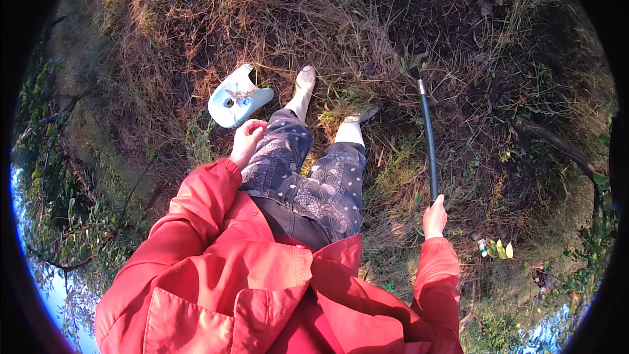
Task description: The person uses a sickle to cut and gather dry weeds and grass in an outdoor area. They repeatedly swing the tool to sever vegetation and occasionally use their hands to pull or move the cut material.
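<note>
My right hand (pixel 434 219) grips the lower end of a long-handled tool (pixel 429 140). The tool has a dark green shaft and a silver metal collar at its far end. Its head is dark and partly lost among the grass, so its shape cannot be made out. My left hand (pixel 248 140) is over my left thigh, fingers curled in with the thumb against them, and nothing shows in it. Just beyond it on the ground lies a cut pale-blue plastic container (pixel 238 101), with openings in it and some dry grass on top.
Dry, matted grass (pixel 314 19) covers the ground around my light-coloured shoes (pixel 305 81). A dark branch (pixel 555 142) lies at the right. Near my right forearm are a small white-and-green item (pixel 483 248) and yellow-green leaves (pixel 503 250). Leafy shrubs (pixel 64 206) edge the left.
</note>
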Tool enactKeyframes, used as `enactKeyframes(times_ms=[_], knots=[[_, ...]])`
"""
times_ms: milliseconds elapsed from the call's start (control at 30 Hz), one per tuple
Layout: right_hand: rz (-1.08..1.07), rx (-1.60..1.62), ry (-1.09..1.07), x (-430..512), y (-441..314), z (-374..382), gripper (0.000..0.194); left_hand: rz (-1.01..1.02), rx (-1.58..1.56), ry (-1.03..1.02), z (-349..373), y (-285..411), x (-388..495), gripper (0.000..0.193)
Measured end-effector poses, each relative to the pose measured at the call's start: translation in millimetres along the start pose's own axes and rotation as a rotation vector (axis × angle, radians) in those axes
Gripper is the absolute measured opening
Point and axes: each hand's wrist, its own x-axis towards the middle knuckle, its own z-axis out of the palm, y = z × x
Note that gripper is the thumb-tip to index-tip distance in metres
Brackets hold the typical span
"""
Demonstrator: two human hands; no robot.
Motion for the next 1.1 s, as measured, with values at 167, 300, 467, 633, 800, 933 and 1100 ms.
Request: enactKeyframes(times_ms=[167, 300, 467, 633, 800, 933, 1100], knots=[[0.033, 0.110, 0.031, -24.2, -61.8, -17.2, 0.034, 0.002, -0.047, -0.100, -16.2, 15.5, 24.7, 0.016], [-0.012, 0.195, 0.221, 38.3, -145.7, -21.5, 0.032, 0.025, -0.018, -0.043, -53.6, 32.5, 36.9, 0.016], [0.003, 0.303, 0.153, 150.1, -280.9, -50.4, 0.029, 0.004, 0.139, 0.082, -100.4, 38.2, 45.0, 0.018], [0.057, 0.311, -0.057, 136.2, -301.9, -11.8, 0.027, 0.040, 0.060, 0.127, -124.8, 24.3, 29.5, 0.020], [0.015, 0.248, -0.008, 78.3, -208.6, 1.7, 0.027, -0.028, -0.016, 0.140, -120.8, -3.4, 8.3, 0.017], [-0.040, 0.109, -0.054, -10.2, -145.1, -24.4, 0.032, -0.066, -0.097, 0.115, -94.4, -28.0, -3.4, 0.015], [-0.054, 0.066, -0.128, -72.2, -104.2, -29.1, 0.034, -0.111, -0.166, 0.056, -53.1, -43.0, 2.5, 0.014]])
